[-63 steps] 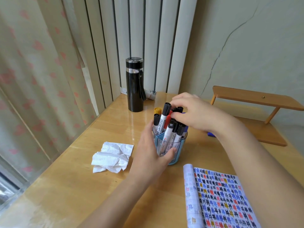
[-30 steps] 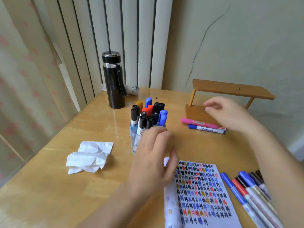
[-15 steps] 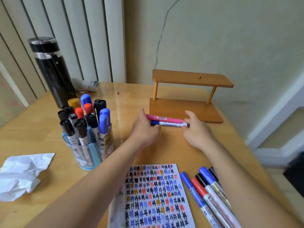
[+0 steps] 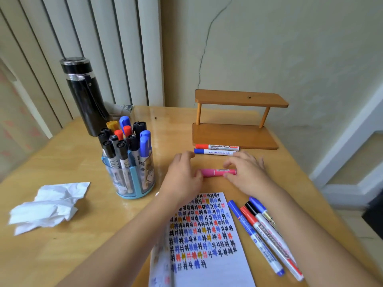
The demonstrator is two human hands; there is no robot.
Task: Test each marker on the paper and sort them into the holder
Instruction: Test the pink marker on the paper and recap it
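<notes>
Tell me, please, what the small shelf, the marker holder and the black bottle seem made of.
Small shelf: wood, smooth satin finish; even brown boards on dowel posts. Marker holder: clear plastic with blue ribs; markers show through. Black bottle: probably coated metal, glossy; bright highlights, silver band.

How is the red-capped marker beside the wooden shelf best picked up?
Probably from above, pinching the two ends of the red-capped marker. It lies flat, close between the wooden shelf base and a blue-capped marker, so its long sides leave fingers little room.

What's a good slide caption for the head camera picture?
Left hand and right hand hold a pink marker near the scribbled paper.
</notes>
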